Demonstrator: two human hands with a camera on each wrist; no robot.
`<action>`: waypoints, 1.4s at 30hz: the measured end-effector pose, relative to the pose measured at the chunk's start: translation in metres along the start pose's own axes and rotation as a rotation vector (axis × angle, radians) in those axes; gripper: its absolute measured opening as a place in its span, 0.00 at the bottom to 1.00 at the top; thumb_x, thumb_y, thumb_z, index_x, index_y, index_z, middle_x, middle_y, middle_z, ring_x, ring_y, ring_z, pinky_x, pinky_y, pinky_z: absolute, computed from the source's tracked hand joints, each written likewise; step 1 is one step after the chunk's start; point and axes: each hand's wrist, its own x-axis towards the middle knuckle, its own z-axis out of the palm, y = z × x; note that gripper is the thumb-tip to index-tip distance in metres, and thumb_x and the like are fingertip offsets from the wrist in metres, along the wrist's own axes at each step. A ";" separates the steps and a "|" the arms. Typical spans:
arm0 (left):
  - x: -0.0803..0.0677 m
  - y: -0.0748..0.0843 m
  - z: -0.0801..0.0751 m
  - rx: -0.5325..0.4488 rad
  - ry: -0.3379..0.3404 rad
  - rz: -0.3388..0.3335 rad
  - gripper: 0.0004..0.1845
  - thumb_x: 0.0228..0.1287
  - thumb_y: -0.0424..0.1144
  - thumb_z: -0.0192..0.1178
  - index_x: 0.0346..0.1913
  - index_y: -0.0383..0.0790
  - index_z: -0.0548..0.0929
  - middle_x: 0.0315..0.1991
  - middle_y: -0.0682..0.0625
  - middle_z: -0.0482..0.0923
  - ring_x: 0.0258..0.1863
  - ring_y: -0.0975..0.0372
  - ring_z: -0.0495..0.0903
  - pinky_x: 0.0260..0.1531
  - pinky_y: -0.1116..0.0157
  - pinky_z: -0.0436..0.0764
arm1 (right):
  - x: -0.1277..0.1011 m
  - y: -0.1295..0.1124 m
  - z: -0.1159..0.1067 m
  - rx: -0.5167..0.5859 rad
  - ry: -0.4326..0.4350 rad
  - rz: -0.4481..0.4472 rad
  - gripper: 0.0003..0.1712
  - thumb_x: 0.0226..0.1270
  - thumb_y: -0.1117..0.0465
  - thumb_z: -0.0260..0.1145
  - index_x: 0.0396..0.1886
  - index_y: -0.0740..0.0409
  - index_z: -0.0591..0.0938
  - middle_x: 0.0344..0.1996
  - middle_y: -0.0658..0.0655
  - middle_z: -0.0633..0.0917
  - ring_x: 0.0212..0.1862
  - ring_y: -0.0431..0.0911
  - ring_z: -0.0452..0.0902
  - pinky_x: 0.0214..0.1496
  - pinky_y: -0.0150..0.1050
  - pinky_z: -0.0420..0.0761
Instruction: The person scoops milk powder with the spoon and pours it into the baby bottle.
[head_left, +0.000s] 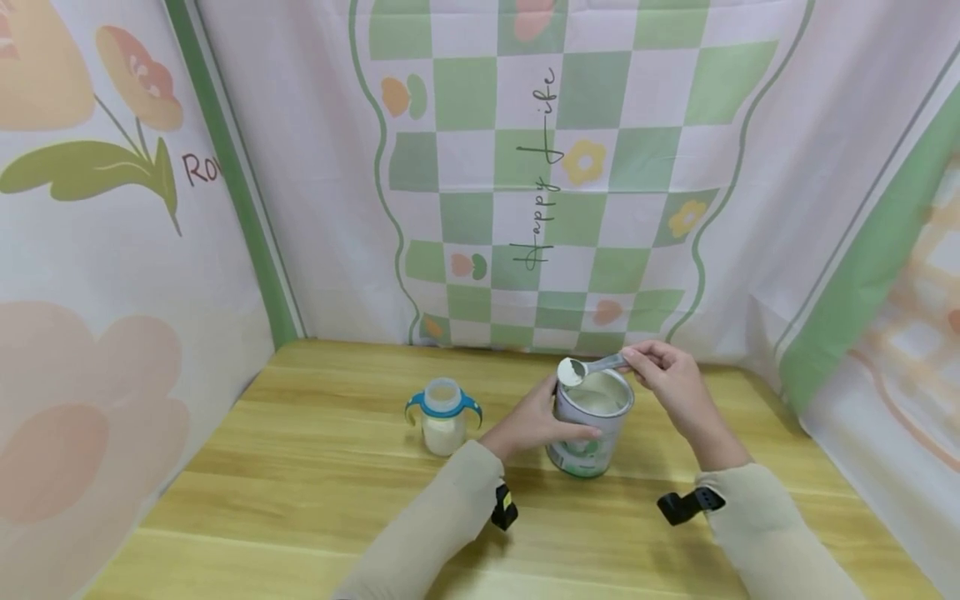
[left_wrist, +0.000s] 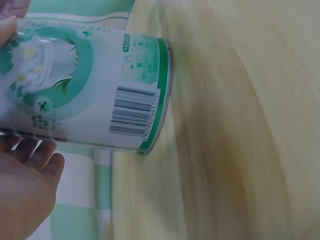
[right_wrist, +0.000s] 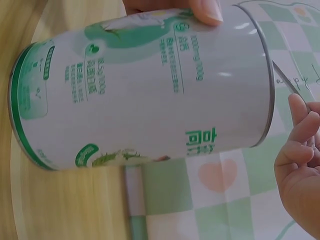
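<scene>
Your left hand [head_left: 534,421] wraps the powder can [head_left: 590,422], standing mid-table right of the baby bottle [head_left: 443,416]. Your right hand [head_left: 670,377] pinches the scoop [head_left: 587,369], its bowl loaded with powder above the can's far-left rim. You seem mid-scoop; the next move likely calls for carrying it level leftward to the bottle's narrow mouth.

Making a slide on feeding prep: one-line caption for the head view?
Left hand steadies an open milk powder can while right hand lifts a scoop beside a baby bottle.
</scene>
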 end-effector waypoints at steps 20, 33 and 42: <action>-0.019 0.030 -0.051 0.317 0.185 -0.138 0.53 0.55 0.52 0.76 0.79 0.48 0.57 0.72 0.53 0.65 0.71 0.58 0.63 0.69 0.56 0.63 | 0.007 -0.013 0.019 0.121 -0.013 -0.016 0.23 0.75 0.55 0.64 0.47 0.76 0.78 0.32 0.49 0.87 0.37 0.40 0.83 0.43 0.30 0.82; -0.047 0.051 -0.094 0.362 0.221 -0.083 0.50 0.58 0.49 0.75 0.78 0.40 0.58 0.70 0.47 0.67 0.70 0.54 0.65 0.70 0.58 0.62 | 0.011 -0.028 0.044 0.149 -0.018 0.010 0.22 0.75 0.56 0.65 0.47 0.75 0.79 0.31 0.49 0.86 0.37 0.40 0.83 0.42 0.30 0.82; -0.070 0.054 -0.115 0.368 0.259 -0.108 0.51 0.56 0.51 0.76 0.78 0.45 0.60 0.71 0.50 0.67 0.70 0.57 0.64 0.69 0.56 0.64 | 0.015 -0.040 0.066 0.153 -0.047 -0.013 0.20 0.75 0.56 0.64 0.46 0.74 0.79 0.32 0.54 0.87 0.34 0.39 0.79 0.38 0.30 0.79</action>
